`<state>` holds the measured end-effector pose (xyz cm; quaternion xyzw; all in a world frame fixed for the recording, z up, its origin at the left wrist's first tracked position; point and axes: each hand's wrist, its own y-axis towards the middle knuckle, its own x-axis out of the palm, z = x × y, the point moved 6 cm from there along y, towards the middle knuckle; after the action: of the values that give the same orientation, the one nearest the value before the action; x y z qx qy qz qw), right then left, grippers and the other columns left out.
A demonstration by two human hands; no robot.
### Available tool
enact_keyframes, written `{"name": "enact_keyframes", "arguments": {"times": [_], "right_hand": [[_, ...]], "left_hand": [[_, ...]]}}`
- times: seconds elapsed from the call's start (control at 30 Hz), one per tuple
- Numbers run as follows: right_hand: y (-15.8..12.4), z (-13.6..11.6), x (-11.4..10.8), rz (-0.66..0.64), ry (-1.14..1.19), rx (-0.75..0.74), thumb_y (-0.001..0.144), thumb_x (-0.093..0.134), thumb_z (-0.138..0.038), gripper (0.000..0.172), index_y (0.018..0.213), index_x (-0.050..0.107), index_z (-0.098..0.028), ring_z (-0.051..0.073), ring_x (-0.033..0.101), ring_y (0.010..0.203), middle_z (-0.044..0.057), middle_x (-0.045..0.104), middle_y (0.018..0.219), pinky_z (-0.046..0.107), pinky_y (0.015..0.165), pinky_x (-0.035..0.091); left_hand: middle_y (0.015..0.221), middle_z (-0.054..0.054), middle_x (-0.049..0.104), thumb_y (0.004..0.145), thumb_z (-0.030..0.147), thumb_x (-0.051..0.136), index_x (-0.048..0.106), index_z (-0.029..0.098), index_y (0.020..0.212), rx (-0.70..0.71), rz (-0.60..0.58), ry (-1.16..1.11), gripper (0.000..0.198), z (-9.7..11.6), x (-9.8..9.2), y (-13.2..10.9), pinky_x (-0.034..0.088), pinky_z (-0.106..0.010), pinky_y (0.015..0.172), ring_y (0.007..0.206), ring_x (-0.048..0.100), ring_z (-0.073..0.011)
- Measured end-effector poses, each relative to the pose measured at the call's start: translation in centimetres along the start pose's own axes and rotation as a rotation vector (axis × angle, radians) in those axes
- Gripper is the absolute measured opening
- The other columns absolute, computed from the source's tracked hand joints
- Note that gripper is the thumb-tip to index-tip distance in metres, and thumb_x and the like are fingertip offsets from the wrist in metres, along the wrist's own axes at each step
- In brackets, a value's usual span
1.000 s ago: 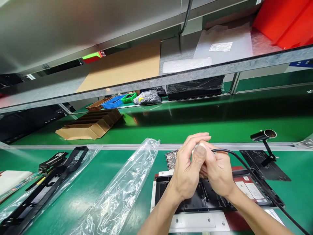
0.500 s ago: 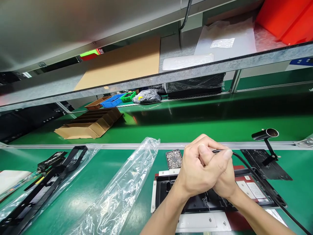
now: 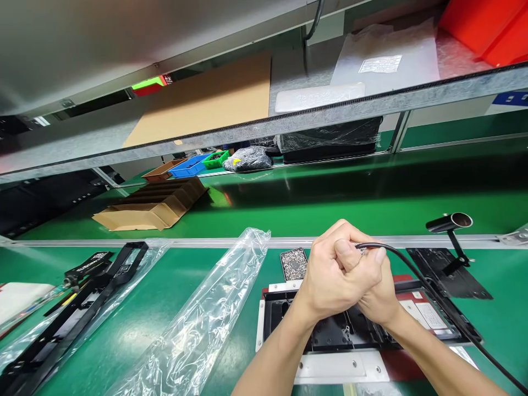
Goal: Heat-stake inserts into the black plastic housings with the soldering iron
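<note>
My left hand (image 3: 330, 275) and my right hand (image 3: 378, 291) are clasped together, fingers wrapped round one another. A black cable (image 3: 406, 261) comes out between the thumbs at the top and runs down to the right, over my right forearm's far side. Whatever else the fists enclose is hidden. Below them lies a long black plastic housing (image 3: 330, 340), open side up, in a fixture with white strips (image 3: 338, 367) and dark red parts. Just behind my left hand sits a small tray of screws (image 3: 294, 264).
To the left lie a clear plastic bag (image 3: 206, 313) and a long black frame (image 3: 70, 330) on plastic. A metal tube holder (image 3: 454, 221) stands at right. Farther back are a cardboard divider box (image 3: 150, 206), small bins (image 3: 190, 166) and an overhead shelf (image 3: 231, 135).
The hands stay clasped in nearly the same place over the housing. The cable now arches higher where it leaves the thumbs. The view has shifted slightly.
</note>
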<state>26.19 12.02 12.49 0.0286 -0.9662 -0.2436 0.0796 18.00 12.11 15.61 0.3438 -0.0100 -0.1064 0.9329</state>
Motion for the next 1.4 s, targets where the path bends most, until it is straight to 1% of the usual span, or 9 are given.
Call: {"name": "enact_keyframes", "arguments": {"times": [0.17,0.33,0.5,0.63,0.77,1.0,1.17,1.27,1.4], "right_hand": [[-0.1,0.1,-0.2,0.024,0.0,0.013,0.103,0.07,-0.065,0.064,0.062,0.046,-0.022,0.011,0.031,0.054,-0.003,0.036,0.061,0.026,0.044,0.028],[-0.3,0.9,-0.3,0.018,0.003,0.067,0.099,0.076,-0.064,0.061,0.064,0.05,-0.022,0.013,0.037,0.056,-0.002,0.038,0.062,0.027,0.046,0.035],[-0.5,1.3,-0.5,0.016,-0.002,0.064,0.103,0.074,-0.059,0.061,0.063,0.046,-0.022,0.013,0.042,0.058,-0.002,0.04,0.062,0.028,0.05,0.041],[-0.5,1.0,-0.5,0.01,-0.025,0.007,0.106,0.071,-0.055,0.059,0.064,0.046,-0.022,0.012,0.04,0.056,-0.003,0.038,0.062,0.026,0.048,0.037],[-0.3,0.1,-0.2,-0.006,-0.024,-0.072,0.109,0.067,-0.054,0.06,0.064,0.046,-0.021,0.01,0.034,0.055,-0.004,0.035,0.062,0.024,0.044,0.029],[-0.3,0.1,-0.2,0.016,-0.05,-0.098,0.108,0.069,-0.056,0.064,0.062,0.04,-0.021,0.009,0.03,0.054,-0.005,0.035,0.06,0.025,0.045,0.03],[-0.3,0.0,0.0,0.01,-0.049,-0.118,0.108,0.069,-0.05,0.056,0.066,0.049,-0.02,0.01,0.033,0.055,-0.005,0.039,0.062,0.024,0.046,0.03],[-0.3,-0.1,-0.1,0.033,-0.052,-0.127,0.105,0.074,-0.046,0.057,0.064,0.044,-0.021,0.01,0.035,0.057,-0.005,0.038,0.062,0.024,0.049,0.032],[-0.3,-0.1,-0.1,0.021,-0.074,-0.132,0.108,0.069,-0.048,0.058,0.064,0.043,-0.021,0.01,0.034,0.055,-0.005,0.037,0.061,0.024,0.047,0.031]], "left_hand": [[0.089,-0.007,0.074,0.102,0.045,0.078,0.073,0.018,0.091,0.018,0.017,-0.011,0.029,0.0,0.0,-0.1,0.057,-0.034,0.075,0.083,0.072,-0.0212],[0.087,-0.006,0.073,0.102,0.053,0.077,0.072,0.019,0.088,0.013,0.029,-0.001,0.038,-0.1,0.0,0.0,0.055,-0.034,0.071,0.08,0.071,-0.0208],[0.085,-0.006,0.072,0.102,0.053,0.078,0.072,0.018,0.087,0.025,0.044,-0.015,0.039,-0.2,0.1,0.0,0.054,-0.033,0.07,0.078,0.069,-0.0194],[0.083,-0.005,0.071,0.101,0.052,0.079,0.073,0.018,0.087,0.044,0.055,-0.018,0.037,-0.2,0.0,0.0,0.054,-0.03,0.068,0.076,0.068,-0.0185],[0.081,-0.003,0.071,0.098,0.042,0.085,0.074,0.018,0.085,0.093,0.062,-0.047,0.029,-0.3,0.0,0.0,0.053,-0.028,0.068,0.074,0.066,-0.0175],[0.084,-0.002,0.072,0.099,0.035,0.083,0.074,0.018,0.086,0.106,0.065,-0.083,0.023,-0.4,0.0,-0.2,0.054,-0.028,0.072,0.077,0.066,-0.0166],[0.085,-0.002,0.071,0.098,0.034,0.083,0.073,0.018,0.085,0.076,0.071,-0.084,0.023,-0.5,0.1,-0.3,0.054,-0.026,0.071,0.077,0.068,-0.0156],[0.084,-0.002,0.07,0.098,0.034,0.083,0.072,0.017,0.084,0.07,0.08,-0.085,0.025,-0.5,0.1,-0.3,0.053,-0.025,0.069,0.075,0.066,-0.0148],[0.084,-0.002,0.07,0.099,0.032,0.081,0.072,0.018,0.084,0.076,0.074,-0.087,0.023,-0.4,0.1,-0.2,0.053,-0.026,0.07,0.075,0.066,-0.0152]]}}
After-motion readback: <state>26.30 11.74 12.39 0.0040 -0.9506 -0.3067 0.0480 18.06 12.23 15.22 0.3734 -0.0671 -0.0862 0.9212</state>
